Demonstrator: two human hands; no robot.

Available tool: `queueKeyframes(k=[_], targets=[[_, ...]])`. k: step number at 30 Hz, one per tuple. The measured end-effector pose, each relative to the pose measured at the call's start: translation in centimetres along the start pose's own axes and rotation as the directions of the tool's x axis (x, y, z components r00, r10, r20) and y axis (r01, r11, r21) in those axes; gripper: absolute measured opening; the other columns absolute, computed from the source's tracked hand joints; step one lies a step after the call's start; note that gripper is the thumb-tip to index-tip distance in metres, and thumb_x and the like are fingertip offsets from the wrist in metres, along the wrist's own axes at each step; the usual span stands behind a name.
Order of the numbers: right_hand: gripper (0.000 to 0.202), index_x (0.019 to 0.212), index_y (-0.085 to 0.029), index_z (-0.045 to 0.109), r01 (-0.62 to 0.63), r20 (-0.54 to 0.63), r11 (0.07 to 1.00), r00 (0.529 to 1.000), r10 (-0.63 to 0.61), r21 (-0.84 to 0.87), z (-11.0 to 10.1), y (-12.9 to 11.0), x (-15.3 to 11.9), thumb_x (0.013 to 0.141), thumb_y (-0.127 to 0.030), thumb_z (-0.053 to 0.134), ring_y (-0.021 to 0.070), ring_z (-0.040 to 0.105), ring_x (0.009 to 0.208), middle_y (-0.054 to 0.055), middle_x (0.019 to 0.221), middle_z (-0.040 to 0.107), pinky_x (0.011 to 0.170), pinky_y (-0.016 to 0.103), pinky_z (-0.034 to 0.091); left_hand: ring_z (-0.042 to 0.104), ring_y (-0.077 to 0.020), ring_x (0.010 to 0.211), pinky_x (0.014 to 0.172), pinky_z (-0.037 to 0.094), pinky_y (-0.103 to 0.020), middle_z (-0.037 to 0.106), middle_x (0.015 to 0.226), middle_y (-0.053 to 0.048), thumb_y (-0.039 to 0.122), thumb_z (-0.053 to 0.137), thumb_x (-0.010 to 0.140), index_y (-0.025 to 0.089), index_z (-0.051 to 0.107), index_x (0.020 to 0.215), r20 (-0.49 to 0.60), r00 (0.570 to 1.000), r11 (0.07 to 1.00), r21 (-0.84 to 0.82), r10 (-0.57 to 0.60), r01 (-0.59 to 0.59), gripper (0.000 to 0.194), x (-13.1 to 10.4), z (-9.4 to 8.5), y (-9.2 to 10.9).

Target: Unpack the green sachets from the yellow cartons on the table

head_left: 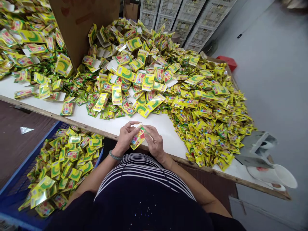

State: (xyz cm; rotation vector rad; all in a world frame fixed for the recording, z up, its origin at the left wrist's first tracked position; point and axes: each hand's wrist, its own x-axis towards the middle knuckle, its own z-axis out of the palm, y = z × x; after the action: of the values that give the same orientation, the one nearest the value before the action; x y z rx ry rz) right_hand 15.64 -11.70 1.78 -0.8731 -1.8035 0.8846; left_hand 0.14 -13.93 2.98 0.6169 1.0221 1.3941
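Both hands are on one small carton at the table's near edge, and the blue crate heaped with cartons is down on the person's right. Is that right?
Not quite: the head view shows the blue crate on the person's left. The rest stands: left hand and right hand are on one small carton at the table's near edge; cartons heap the crate.

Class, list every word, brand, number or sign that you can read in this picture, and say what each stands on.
No text is clear enough to quote.
Held carton, between left hand and right hand: coloured lettering, too blurred.
Loose cartons: barcodes and lettering, too small.
Yellow packets: lettering, too small.
Cardboard sheet: faint reddish marks, unreadable.
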Motion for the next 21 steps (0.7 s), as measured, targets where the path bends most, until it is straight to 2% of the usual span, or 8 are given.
queueKeyframes(k=[6, 10, 12, 13, 15, 16, 18, 21], targets=[[0.037, 0.124, -0.021, 0.069, 0.196, 0.226, 0.970, 0.961, -0.161, -0.143, 1.5, 0.1, 0.9, 0.098, -0.036, 0.047, 0.0267, 0.063, 0.110, 0.011, 0.113, 0.073, 0.097, 0.048, 0.053, 0.057, -0.0100, 0.051, 0.052, 0.042, -0.021, 0.063, 0.060, 0.003, 0.046, 0.085, 0.066, 0.015, 0.065, 0.105, -0.090, 0.996, 0.999, 0.039, 0.008, -0.005, 0.054, -1.7, -2.0, 0.0], [0.042, 0.135, -0.022, 0.060, 0.358, 0.467, 0.927, 0.842, -0.270, -0.109, 4.7, 1.1, 0.8, 0.096, -0.033, 0.054, 0.0284, 0.061, 0.119, 0.013, 0.132, 0.066, 0.102, 0.050, 0.051, 0.057, -0.0126, 0.054, 0.054, 0.042, -0.024, 0.061, 0.061, 0.001, 0.053, 0.076, 0.075, 0.015, 0.066, 0.106, -0.264, 0.956, 0.962, 0.266, 0.127, -0.054, 0.050, -4.8, -10.0, 0.7], [0.048, 0.141, -0.021, 0.054, 0.456, 0.487, 0.881, 0.802, -0.347, -0.123, 6.0, 1.9, 0.2, 0.094, -0.031, 0.058, 0.0281, 0.062, 0.119, 0.014, 0.132, 0.066, 0.100, 0.048, 0.053, 0.060, -0.0171, 0.062, 0.061, 0.046, -0.028, 0.062, 0.063, -0.002, 0.050, 0.069, 0.082, 0.015, 0.068, 0.105, -0.498, 0.833, 0.838, 0.539, 0.239, 0.082, 0.042, -7.8, -15.8, 1.3], [0.050, 0.142, -0.020, 0.052, 0.498, 0.481, 0.855, 0.791, -0.378, -0.146, 6.3, 2.4, -0.1, 0.094, -0.029, 0.059, 0.0278, 0.063, 0.116, 0.015, 0.130, 0.067, 0.099, 0.046, 0.054, 0.063, -0.0211, 0.070, 0.067, 0.048, -0.032, 0.064, 0.067, -0.005, 0.046, 0.066, 0.085, 0.015, 0.069, 0.105, -0.620, 0.721, 0.721, 0.647, 0.309, 0.248, 0.038, -9.4, -18.6, 1.4], [0.050, 0.143, -0.018, 0.051, 0.548, 0.460, 0.804, 0.789, -0.406, -0.230, 6.7, 3.4, -0.6, 0.094, -0.025, 0.059, 0.0276, 0.066, 0.110, 0.016, 0.125, 0.068, 0.095, 0.044, 0.055, 0.063, -0.0325, 0.100, 0.086, 0.048, -0.044, 0.070, 0.095, -0.016, 0.039, 0.065, 0.086, 0.014, 0.069, 0.113, -0.740, 0.525, 0.430, 0.672, 0.420, 0.603, 0.037, -12.0, -23.6, 0.7], [0.050, 0.142, -0.017, 0.052, 0.566, 0.455, 0.777, 0.788, -0.414, -0.275, 6.7, 3.8, -0.9, 0.093, -0.024, 0.059, 0.0274, 0.067, 0.107, 0.016, 0.122, 0.070, 0.092, 0.043, 0.056, 0.057, -0.0378, 0.116, 0.094, 0.045, -0.050, 0.066, 0.115, -0.020, 0.036, 0.065, 0.085, 0.014, 0.068, 0.118, -0.754, 0.481, 0.299, 0.633, 0.446, 0.714, 0.040, -12.7, -25.6, -0.1], [0.050, 0.142, -0.016, 0.051, 0.602, 0.486, 0.722, 0.770, -0.413, -0.341, 6.9, 4.4, -1.3, 0.093, -0.023, 0.060, 0.0268, 0.068, 0.102, 0.015, 0.118, 0.071, 0.090, 0.041, 0.055, 0.036, -0.0432, 0.139, 0.108, 0.033, -0.057, 0.050, 0.143, -0.024, 0.036, 0.064, 0.085, 0.014, 0.065, 0.125, -0.746, 0.516, 0.108, 0.606, 0.421, 0.788, 0.046, -12.8, -28.7, -2.5], [0.054, 0.145, -0.016, 0.048, 0.666, 0.600, 0.650, 0.703, -0.382, -0.366, 7.3, 4.6, -1.6, 0.094, -0.025, 0.060, 0.0264, 0.067, 0.102, 0.014, 0.119, 0.070, 0.092, 0.039, 0.054, 0.016, -0.0436, 0.150, 0.117, 0.014, -0.063, 0.033, 0.158, -0.022, 0.041, 0.063, 0.086, 0.015, 0.056, 0.137, -0.691, 0.670, -0.014, 0.693, 0.271, 0.720, 0.058, -10.6, -32.1, -6.4]])
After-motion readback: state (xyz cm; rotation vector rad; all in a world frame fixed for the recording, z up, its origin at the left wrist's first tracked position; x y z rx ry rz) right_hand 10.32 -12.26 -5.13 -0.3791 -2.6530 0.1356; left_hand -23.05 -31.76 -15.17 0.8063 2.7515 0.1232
